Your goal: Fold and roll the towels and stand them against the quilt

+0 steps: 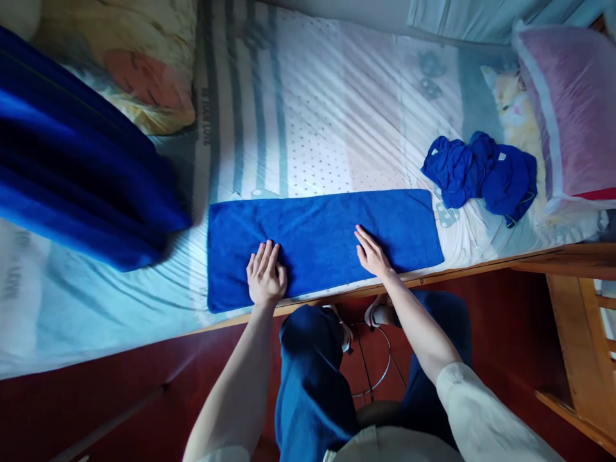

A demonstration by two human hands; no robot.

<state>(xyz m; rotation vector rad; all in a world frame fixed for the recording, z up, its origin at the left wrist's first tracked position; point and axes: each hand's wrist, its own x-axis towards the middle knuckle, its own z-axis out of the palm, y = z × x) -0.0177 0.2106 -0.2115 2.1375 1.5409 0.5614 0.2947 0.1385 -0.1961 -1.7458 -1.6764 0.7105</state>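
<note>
A blue towel lies spread as a long rectangle along the near edge of the bed, with a few soft wrinkles in it. My left hand rests flat on its left part, fingers stretched out. On the right half, my right hand lies with its fingers extended, touching the cloth. Neither hand grasps anything. To the right of the towel sits a crumpled heap of blue cloths with small white tags.
A large blue cloth hangs at the left. The bed sheet is striped and dotted. A yellow pillow is at the back left, a pink bagged cushion at the right. A wooden ladder stands at the lower right.
</note>
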